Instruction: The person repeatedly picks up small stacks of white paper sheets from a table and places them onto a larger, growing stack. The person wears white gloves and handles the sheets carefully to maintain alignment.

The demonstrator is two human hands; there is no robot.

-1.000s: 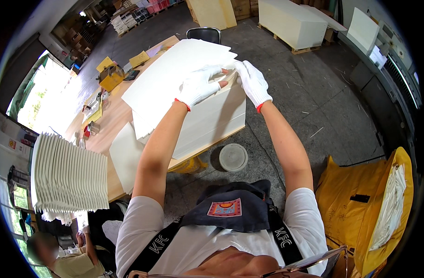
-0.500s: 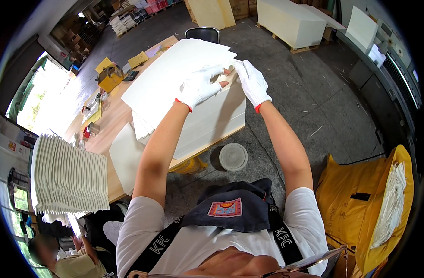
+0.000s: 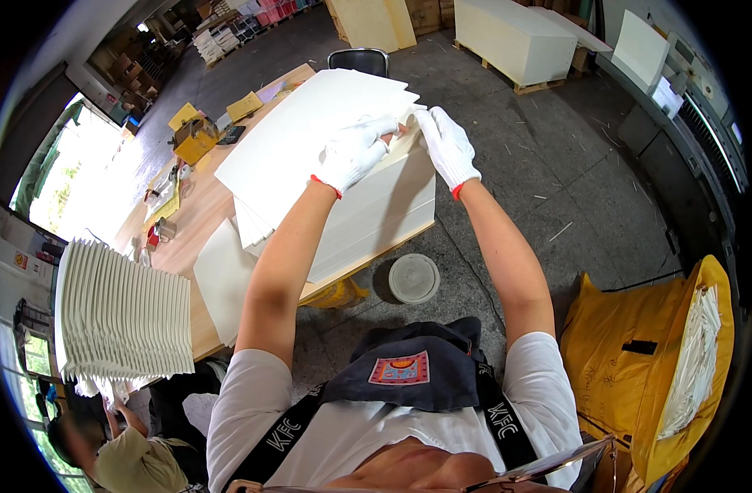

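A thick stack of large white sheets [image 3: 376, 215] lies on the table, with several loose sheets [image 3: 302, 123] fanned out over its top. Both my hands wear white gloves with red cuffs and are at the stack's far right corner. My left hand [image 3: 355, 154] lies over the sheets, its bare thumb and fingertip drawn together in a pinch; whatever is between them is too small to make out. My right hand [image 3: 447, 146] is bent over the corner from the right, fingers together on the curled edge of a sheet. Its thumb is mostly hidden.
Left on the table [image 3: 197, 182] are a tall pile of folded white paper [image 3: 125, 312], a yellow box [image 3: 195, 141] and a mug [image 3: 165, 229]. A lidded bucket [image 3: 414, 278] stands on the floor; a yellow sack [image 3: 626, 353] is right. A seated person [image 3: 137, 460] works lower left.
My left thumb and fingertip have closed toward each other at the sheets' corner. My right hand has hardly moved. The seated person at lower left has shifted, arms moving.
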